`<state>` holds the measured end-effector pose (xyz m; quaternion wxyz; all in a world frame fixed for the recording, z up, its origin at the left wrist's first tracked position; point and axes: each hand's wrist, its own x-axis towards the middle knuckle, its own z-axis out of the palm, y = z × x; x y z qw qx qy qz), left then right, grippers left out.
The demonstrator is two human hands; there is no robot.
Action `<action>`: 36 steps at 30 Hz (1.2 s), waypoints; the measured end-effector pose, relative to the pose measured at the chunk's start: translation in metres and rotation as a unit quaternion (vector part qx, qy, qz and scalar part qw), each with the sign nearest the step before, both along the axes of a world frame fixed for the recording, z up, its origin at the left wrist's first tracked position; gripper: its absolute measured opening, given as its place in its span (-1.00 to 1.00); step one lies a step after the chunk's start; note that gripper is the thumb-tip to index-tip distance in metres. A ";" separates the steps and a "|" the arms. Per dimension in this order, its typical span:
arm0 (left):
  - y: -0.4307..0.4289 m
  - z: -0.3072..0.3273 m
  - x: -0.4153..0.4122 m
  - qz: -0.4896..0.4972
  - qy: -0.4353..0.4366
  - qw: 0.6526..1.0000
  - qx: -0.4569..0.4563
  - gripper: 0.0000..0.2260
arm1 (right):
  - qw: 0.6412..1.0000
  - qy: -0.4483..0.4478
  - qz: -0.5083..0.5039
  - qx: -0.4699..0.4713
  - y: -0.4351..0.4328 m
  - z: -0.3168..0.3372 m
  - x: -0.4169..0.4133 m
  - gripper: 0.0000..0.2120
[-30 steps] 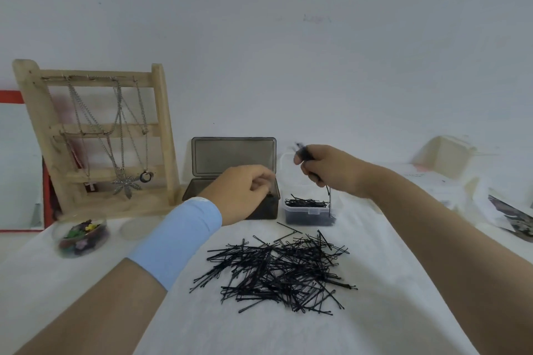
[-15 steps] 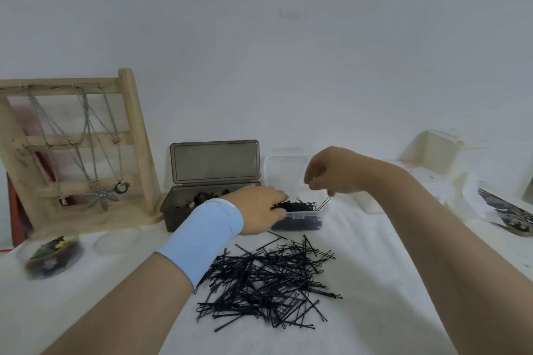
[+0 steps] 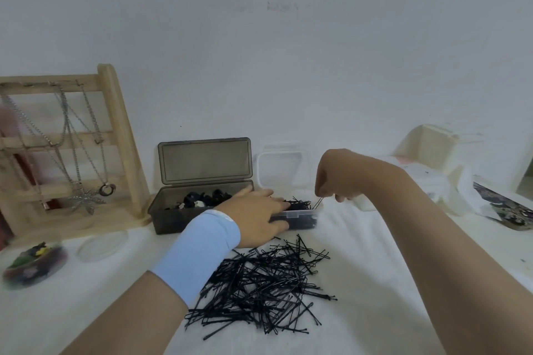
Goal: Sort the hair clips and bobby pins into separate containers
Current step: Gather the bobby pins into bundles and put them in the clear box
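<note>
Bobby pins (image 3: pixel 265 288) lie in a loose black heap on the white cloth (image 3: pixel 375 282) that covers the table, towards its near edge, and more of them fill a small clear container (image 3: pixel 302 219) just behind the heap. The left hand (image 3: pixel 256 216), with a light blue wristband (image 3: pixel 199 251), hides that container's left end: its fingers stretch out over the rim and its thumb lies along the front wall. The right hand (image 3: pixel 337 179) is curled above the container's right end and pinches a single pin (image 3: pixel 318 203), whose lower tip dips into the container; the fingertips themselves are tucked out of sight. Touching the container's left side stands a dark grey box (image 3: pixel 170 217) with its lid up, holding hair clips (image 3: pixel 202 200), part of them hidden by the left hand. A clear lid (image 3: pixel 281 164) stands behind the container near the table's back edge. At the left edge a wooden jewellery stand (image 3: pixel 121 130) hung with necklaces (image 3: pixel 83 199) is cut off by the frame, and in front of it a round dish (image 3: pixel 31 265) of coloured bits is too blurred to make out. A patterned item (image 3: pixel 507 210) runs off at the right edge. A faint grey mark (image 3: pixel 282 6) on the plain white wall (image 3: pixel 288 66) cannot be read
</note>
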<state>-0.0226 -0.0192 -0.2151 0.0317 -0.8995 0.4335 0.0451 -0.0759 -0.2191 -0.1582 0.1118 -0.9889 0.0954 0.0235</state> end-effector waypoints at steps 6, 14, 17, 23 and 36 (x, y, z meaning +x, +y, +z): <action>0.011 0.005 0.001 0.036 0.073 0.983 -0.162 -0.54 | 0.992 -0.121 0.038 0.025 0.001 0.016 -0.002 -0.83; 0.012 0.017 0.005 0.092 0.151 0.878 -0.446 -0.59 | 0.958 -0.175 0.063 0.217 0.012 0.011 0.000 -0.78; 0.006 0.014 0.003 0.107 0.194 0.861 -0.457 -0.64 | 0.944 -0.194 0.074 0.256 0.019 0.009 0.001 -0.81; 0.010 0.022 0.001 0.141 0.293 0.737 -0.592 -0.86 | 0.921 -0.195 0.090 0.325 0.030 0.003 0.002 -0.85; 0.023 0.024 0.012 0.196 0.345 0.607 -0.689 -0.96 | 0.964 -0.125 0.019 0.234 0.013 -0.008 0.009 -0.89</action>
